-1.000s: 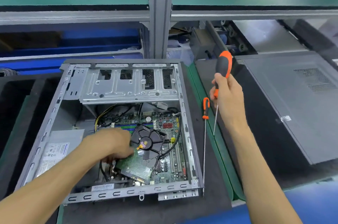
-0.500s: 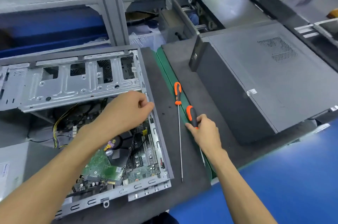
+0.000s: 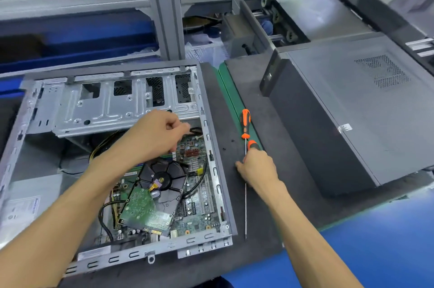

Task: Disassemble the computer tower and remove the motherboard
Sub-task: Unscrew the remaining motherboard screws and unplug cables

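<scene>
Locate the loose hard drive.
Head view: the black hard drive with green circuit board lies tilted on the motherboard inside the open grey case, below the left hand.

A dark bench mat (image 3: pixel 253 90) carries the opened computer tower (image 3: pixel 212 146) at nine o'clock, two screwdrivers (image 3: pixel 245 123) centrally, a closed tower (image 3: pixel 352 111) at three o'clock.

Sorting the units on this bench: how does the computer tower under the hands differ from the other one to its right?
The open tower lies with its side panel off, motherboard, cables and a loose hard drive exposed; the closed tower has its vented side panel on. The left hand reaches into the open tower; nothing touches the closed tower. Both are grey and lie on their sides on dark mats.
</scene>
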Motion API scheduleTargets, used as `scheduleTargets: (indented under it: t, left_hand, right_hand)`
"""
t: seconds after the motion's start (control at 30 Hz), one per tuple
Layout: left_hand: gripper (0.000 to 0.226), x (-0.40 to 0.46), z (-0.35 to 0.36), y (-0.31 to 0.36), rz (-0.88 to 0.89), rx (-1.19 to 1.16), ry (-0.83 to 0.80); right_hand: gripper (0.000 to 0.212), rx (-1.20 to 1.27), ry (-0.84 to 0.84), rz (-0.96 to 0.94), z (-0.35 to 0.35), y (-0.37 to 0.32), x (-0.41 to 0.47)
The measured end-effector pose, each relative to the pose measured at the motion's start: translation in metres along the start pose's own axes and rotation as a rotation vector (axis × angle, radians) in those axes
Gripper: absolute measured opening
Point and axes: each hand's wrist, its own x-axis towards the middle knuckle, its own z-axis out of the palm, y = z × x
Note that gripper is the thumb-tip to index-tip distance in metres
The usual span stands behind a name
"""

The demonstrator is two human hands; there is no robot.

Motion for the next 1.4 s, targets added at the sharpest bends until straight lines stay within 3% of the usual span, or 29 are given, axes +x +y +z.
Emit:
scheduleTargets:
  t: [0.13, 0.23, 0.33, 0.4, 0.5, 0.6, 0.7, 0.9, 1.13, 1.4]
  left_hand:
    - [0.040, -0.007, -0.009, -0.010, -0.036, 0.000, -0.015]
    - [0.041, -0.010, -0.011, -0.017, -0.067, -0.009, -0.010]
    - [0.040, -0.011, -0.016, -0.025, -0.095, -0.030, 0.007]
    - [0.039, -0.013, -0.021, -0.031, -0.109, -0.036, 0.012]
    - [0.039, -0.014, -0.027, -0.035, -0.110, -0.063, 0.026]
    - [0.038, -0.016, -0.032, -0.036, -0.099, -0.087, 0.040]
    - [0.038, -0.019, -0.037, -0.036, -0.097, -0.119, 0.025]
    - [0.037, -0.033, -0.043, -0.044, -0.104, -0.108, 0.014]
    - [0.036, -0.042, -0.040, -0.053, -0.132, -0.127, -0.024]
    - [0.036, -0.036, -0.040, -0.067, -0.162, -0.176, -0.012]
  right_hand:
    - [0.024, -0.038, -0.076, 0.024, -0.009, -0.001, 0.001]
    - [0.021, -0.017, -0.142, 0.026, -0.012, -0.005, 0.004]
    - [0.024, 0.066, 0.047, 0.046, -0.007, -0.007, 0.001]
    - [0.022, 0.300, 0.145, 0.035, -0.016, -0.012, -0.005]
    - [0.026, 0.630, 0.295, -0.146, -0.056, -0.030, -0.017]
    - [0.024, 0.965, 0.481, -0.532, -0.120, -0.069, -0.042]
    - [0.022, 1.305, 0.383, -0.818, -0.173, -0.108, -0.057]
    - [0.021, 1.663, 0.075, -0.922, -0.175, -0.162, -0.062]
    - [0.025, 1.648, -0.059, -0.846, -0.137, -0.187, -0.044]
    - [0.020, 1.295, -0.093, -0.691, -0.090, -0.188, -0.018]
